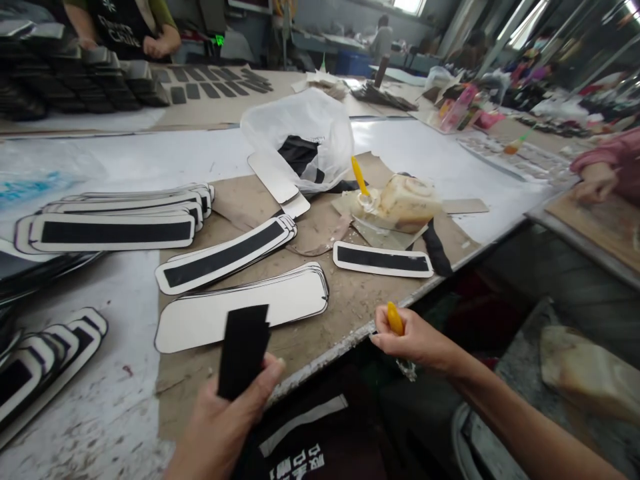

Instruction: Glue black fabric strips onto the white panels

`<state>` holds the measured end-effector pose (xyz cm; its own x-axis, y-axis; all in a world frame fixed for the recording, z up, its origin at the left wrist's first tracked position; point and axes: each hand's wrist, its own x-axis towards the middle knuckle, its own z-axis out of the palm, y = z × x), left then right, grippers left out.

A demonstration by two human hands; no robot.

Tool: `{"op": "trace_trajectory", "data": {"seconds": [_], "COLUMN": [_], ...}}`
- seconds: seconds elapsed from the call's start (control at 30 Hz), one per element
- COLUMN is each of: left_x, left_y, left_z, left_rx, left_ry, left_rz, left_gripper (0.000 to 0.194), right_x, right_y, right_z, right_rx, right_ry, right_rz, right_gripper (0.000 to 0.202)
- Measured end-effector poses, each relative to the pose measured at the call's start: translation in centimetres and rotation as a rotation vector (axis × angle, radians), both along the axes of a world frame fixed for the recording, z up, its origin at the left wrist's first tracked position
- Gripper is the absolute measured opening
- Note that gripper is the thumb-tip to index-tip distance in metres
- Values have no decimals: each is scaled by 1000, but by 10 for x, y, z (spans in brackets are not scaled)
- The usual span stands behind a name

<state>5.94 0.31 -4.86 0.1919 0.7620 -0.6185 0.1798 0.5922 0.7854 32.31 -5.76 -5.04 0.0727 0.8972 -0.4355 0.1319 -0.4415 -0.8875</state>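
Note:
Several black strips (244, 347) stand upright in my left hand (235, 410), gripped between thumb and fingers, in front of a stack of plain white curved pieces (240, 307). My right hand (413, 337) is closed round a yellow-handled tool (395, 319) at the table's front edge; its lower end looks blurred and whitish. Just beyond that hand lies a single white piece with a black strip on it (383, 259). A stack of similar strip-bearing pieces (225, 256) lies behind the plain stack.
A cut-open plastic container (410, 202) with a second yellow handle (360, 176) stands near a white plastic bag (305, 127). More stacked pieces (117, 230) lie at left. A person (125, 30) is across the table; a pink sleeve (610, 160) shows at right.

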Motion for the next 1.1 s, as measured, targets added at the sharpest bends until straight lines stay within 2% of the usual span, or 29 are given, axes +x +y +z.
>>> {"op": "trace_trajectory", "data": {"seconds": [0.1, 0.2, 0.3, 0.4, 0.5, 0.57, 0.63, 0.7, 0.77, 0.83, 0.93, 1.0, 1.1], "left_x": [41, 67, 83, 94, 102, 105, 108, 111, 114, 118, 124, 125, 124], "left_y": [-9, -9, -7, -7, -9, -12, -17, -21, -26, -29, -29, -25, -16], "left_z": [2, -6, -17, -24, -29, -33, -38, -44, -50, -54, -53, -45, -30], "left_rx": [37, -5, -33, -1, 23, 51, 99, 136, 155, 176, 131, 1, -220], "left_ry": [-86, -199, -255, -283, -255, -202, -146, -131, -148, -182, -247, -279, -364], "left_rz": [-147, -229, -301, -348, -345, -341, -358, -427, -503, -506, -412, -379, -354], "left_gripper": [29, 34, 42, 34, 35, 32, 30, 26, 18, 3, 25, 31, 45], "right_x": [-3, -4, -5, -5, -1, 5, 13, 22, 30, 33, 30, 27, 25], "right_y": [-3, -7, -10, -14, -16, -15, -13, -10, -9, -10, -13, -16, -19], "right_z": [-4, -6, -4, -3, -8, -13, -18, -20, -19, -16, -13, -13, -16], "right_rx": [4, 16, 44, 86, 65, 33, 51, 138, 220, 250, 258, 273, 284], "right_ry": [62, 102, 116, 92, 103, 126, 63, -131, -345, -479, -504, -475, -444], "right_rz": [34, 29, 83, 125, 100, 33, -133, -325, -394, -320, -151, -75, -70], "right_gripper": [21, 19, 19, 23, 27, 30, 30, 29, 29, 28, 27, 25, 24]}}
